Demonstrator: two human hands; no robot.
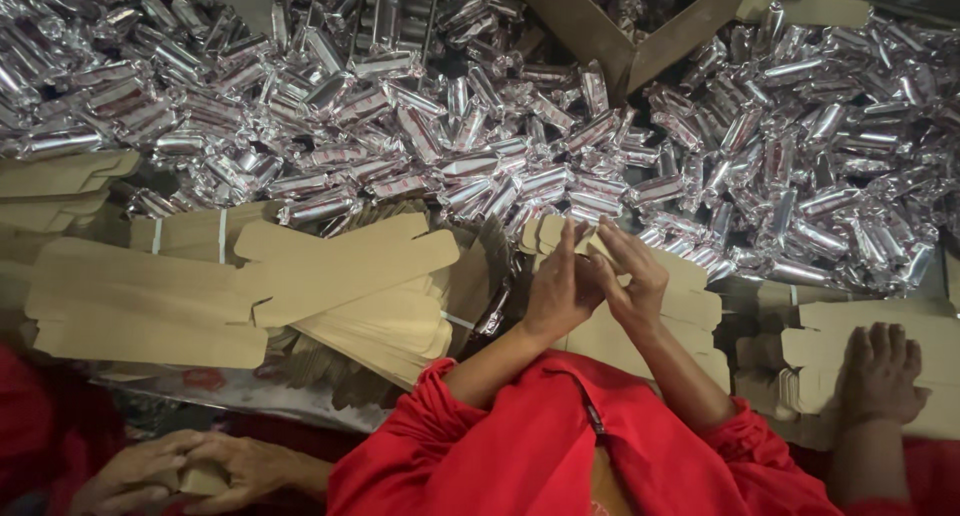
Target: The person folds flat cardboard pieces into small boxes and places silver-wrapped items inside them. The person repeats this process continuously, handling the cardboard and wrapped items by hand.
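— What are the two hands in the middle doing?

— The left hand (558,291) and the right hand (632,281) are pressed close together, both on a flat brown carton blank (556,233). The left fingers (568,238) are closed on its top edge; the right fingers (618,244) are curled against it from the other side, touching the left hand.

— Where does that blank sit?

— Just below the silver pile (480,126), at the pile's lower edge, above the red sleeves (540,446). It is partly hidden by the hands, so I cannot tell whether it is folded yet.

— And the pile itself?

— A great heap of foil-wrapped bars, shiny and crinkled, spread across the whole upper part of the scene. An open cardboard box (620,36) sticks out of the top of it.

— What else lies near it?

— Below the pile's left part there is a stack of flat blanks (250,286), long brown pieces fanned out over one another. Below its right part lies another stack (800,346), just beside the right hand. A bare foot (880,371) rests on that one.

— Anyone else about?

— Yes, far below the pile's left end, another person's hands (170,466) are clasped around something small and brown. Their fingers are shut on it; I cannot tell what it is.
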